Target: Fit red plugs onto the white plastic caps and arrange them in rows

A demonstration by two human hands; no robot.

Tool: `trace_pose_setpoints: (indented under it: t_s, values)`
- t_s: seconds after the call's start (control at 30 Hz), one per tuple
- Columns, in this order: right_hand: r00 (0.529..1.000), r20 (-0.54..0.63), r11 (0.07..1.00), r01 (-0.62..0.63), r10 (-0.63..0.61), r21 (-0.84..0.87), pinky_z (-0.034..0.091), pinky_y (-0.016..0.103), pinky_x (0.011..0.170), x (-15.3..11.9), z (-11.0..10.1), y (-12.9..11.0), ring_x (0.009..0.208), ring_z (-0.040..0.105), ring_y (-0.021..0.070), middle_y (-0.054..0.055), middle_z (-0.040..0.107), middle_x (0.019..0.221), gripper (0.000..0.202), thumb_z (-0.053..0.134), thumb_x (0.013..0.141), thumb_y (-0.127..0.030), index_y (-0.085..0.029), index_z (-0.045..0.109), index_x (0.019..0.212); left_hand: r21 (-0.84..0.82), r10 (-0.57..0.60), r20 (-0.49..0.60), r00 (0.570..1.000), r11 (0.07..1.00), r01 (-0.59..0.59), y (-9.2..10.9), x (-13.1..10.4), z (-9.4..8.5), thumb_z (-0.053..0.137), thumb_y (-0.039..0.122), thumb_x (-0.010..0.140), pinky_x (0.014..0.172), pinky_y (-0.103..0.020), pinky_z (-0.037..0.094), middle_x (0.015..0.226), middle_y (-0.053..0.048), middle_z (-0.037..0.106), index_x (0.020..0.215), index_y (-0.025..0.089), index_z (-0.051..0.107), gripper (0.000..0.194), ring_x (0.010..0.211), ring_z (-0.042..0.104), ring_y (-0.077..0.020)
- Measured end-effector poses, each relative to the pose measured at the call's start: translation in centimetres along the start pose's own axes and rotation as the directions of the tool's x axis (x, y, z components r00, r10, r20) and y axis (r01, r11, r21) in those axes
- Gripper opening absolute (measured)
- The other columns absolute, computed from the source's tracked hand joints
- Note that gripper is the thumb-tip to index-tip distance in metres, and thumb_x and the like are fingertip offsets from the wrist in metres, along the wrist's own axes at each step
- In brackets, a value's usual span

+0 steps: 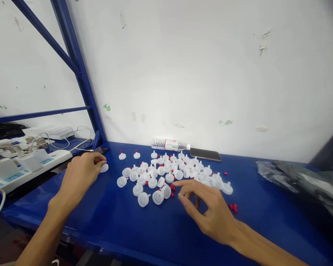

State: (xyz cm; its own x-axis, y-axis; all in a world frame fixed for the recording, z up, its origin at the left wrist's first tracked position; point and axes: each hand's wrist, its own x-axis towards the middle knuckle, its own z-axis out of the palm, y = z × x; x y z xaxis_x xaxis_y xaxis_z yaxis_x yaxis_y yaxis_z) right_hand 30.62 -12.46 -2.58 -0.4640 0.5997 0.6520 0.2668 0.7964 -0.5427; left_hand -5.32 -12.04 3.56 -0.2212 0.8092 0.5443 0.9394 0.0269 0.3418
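My left hand [84, 171] is closed at the left of the blue table, its fingertips pinching a white cap [104, 168] that rests on the surface, with a bit of red at the fingertips. My right hand [204, 203] hovers at the right front of a pile of white caps [152, 182], index finger stretched out and thumb apart, beside small red pieces [172, 188]. Nothing shows between its fingertips. Two white caps with red tips, one [122, 156] and another [137, 154], stand upright behind the pile on the left.
A plastic bottle [170, 145] and a phone [205, 154] lie by the wall. More red pieces [233, 208] lie to the right. Plastic bags [302, 181] cover the right edge. Power strips [30, 168] and cables sit at the left, near a blue metal frame [80, 70].
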Motion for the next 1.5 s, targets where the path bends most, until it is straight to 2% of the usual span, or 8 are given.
trace_pose_setpoints:
  t_s: [0.1, 0.23, 0.57, 0.73, 0.87, 1.07, 1.23, 1.5]
  values:
    - [1.0, 0.011, 1.0, 0.016, -0.016, 0.004, 0.052, 0.024, 0.054, 0.0, 0.0, 0.0, 0.065, 0.068, 0.0109, 0.007, 0.074, 0.113, 0.007, 0.057, 0.097, -0.019, -0.022, 0.063, 0.094, 0.1, -0.106, 0.148, 0.983, 0.991, 0.092, -2.2, 0.6, 1.6, 0.06, 0.029, 0.084, 0.063, -0.027, 0.046, 0.075, -0.004, 0.078, 0.081, 0.017, 0.077, 0.021, 0.072, 0.072, -0.0246]
    - [0.999, 0.022, 0.999, 0.032, -0.032, -0.008, 0.052, 0.024, 0.055, -0.1, 0.1, 0.1, 0.067, 0.068, 0.0114, 0.005, 0.074, 0.106, 0.007, 0.057, 0.097, -0.018, -0.022, 0.063, 0.094, -0.087, -0.141, 0.24, 0.96, 0.982, 0.166, -4.2, 1.2, 3.5, 0.063, 0.034, 0.083, 0.065, -0.025, 0.052, 0.076, -0.002, 0.079, 0.087, 0.015, 0.076, 0.023, 0.069, 0.074, -0.0207]
    - [0.994, 0.072, 0.994, -0.072, 0.078, -0.083, 0.05, 0.024, 0.058, 0.3, 0.1, -0.1, 0.066, 0.064, 0.01, 0.002, 0.07, 0.108, 0.009, 0.055, 0.098, -0.02, -0.023, 0.063, 0.096, 0.029, -0.22, 0.259, 0.94, 0.975, 0.22, -5.7, 2.4, 5.0, 0.063, 0.034, 0.079, 0.076, -0.033, 0.055, 0.093, -0.012, 0.081, 0.099, 0.014, 0.076, 0.031, 0.088, 0.076, -0.0296]
    - [0.966, 0.146, 0.949, -0.169, 0.213, -0.266, 0.052, 0.03, 0.063, 0.5, 0.3, 0.5, 0.06, 0.06, 0.0101, 0.001, 0.067, 0.113, 0.019, 0.056, 0.1, -0.028, -0.028, 0.065, 0.117, 0.159, -0.24, 0.26, 0.935, 0.966, 0.204, -4.6, 2.2, 4.5, 0.065, 0.037, 0.081, 0.087, -0.037, 0.053, 0.108, -0.018, 0.078, 0.112, 0.008, 0.072, 0.043, 0.105, 0.073, -0.0348]
    - [0.946, 0.242, 0.927, -0.12, 0.215, -0.355, 0.053, 0.031, 0.062, 0.3, 0.4, 0.9, 0.065, 0.063, 0.012, 0.005, 0.061, 0.125, 0.037, 0.056, 0.101, -0.031, -0.033, 0.058, 0.137, 0.233, -0.115, 0.195, 0.974, 0.97, 0.068, -1.7, 1.5, 2.7, 0.05, 0.043, 0.092, 0.096, -0.045, 0.049, 0.125, -0.023, 0.071, 0.126, 0.004, 0.066, 0.054, 0.116, 0.066, -0.0396]
    - [0.922, 0.295, 0.915, -0.127, 0.251, -0.383, 0.055, 0.033, 0.062, 0.2, 0.3, 0.9, 0.065, 0.063, 0.0122, 0.006, 0.058, 0.131, 0.043, 0.056, 0.1, -0.03, -0.033, 0.054, 0.143, 0.095, -0.061, 0.325, 0.944, 0.995, 0.031, 3.3, -0.6, 1.1, 0.051, 0.054, 0.086, 0.08, -0.037, 0.051, 0.098, -0.008, 0.079, 0.104, 0.021, 0.076, 0.045, 0.095, 0.072, -0.0304]
    - [0.929, 0.287, 0.93, -0.128, 0.235, -0.346, 0.054, 0.031, 0.063, 0.2, 0.3, 0.9, 0.069, 0.065, 0.0129, 0.006, 0.059, 0.131, 0.037, 0.053, 0.101, -0.027, -0.032, 0.057, 0.138, 0.222, -0.107, 0.438, 0.893, 0.975, 0.008, 3.1, -1.8, 2.7, 0.052, 0.058, 0.084, 0.082, -0.041, 0.05, 0.112, -0.016, 0.077, 0.127, 0.013, 0.068, 0.064, 0.104, 0.07, -0.0364]
    - [0.931, 0.259, 0.919, -0.153, 0.257, -0.363, 0.053, 0.033, 0.065, 0.1, 0.4, 1.2, 0.068, 0.065, 0.0135, 0.005, 0.062, 0.127, 0.028, 0.053, 0.102, -0.027, -0.029, 0.063, 0.128, 0.266, -0.112, 0.521, 0.846, 0.963, -0.036, 3.1, -1.7, 2.8, 0.052, 0.043, 0.082, 0.082, -0.041, 0.049, 0.105, -0.016, 0.077, 0.11, 0.014, 0.076, 0.047, 0.101, 0.07, -0.0367]
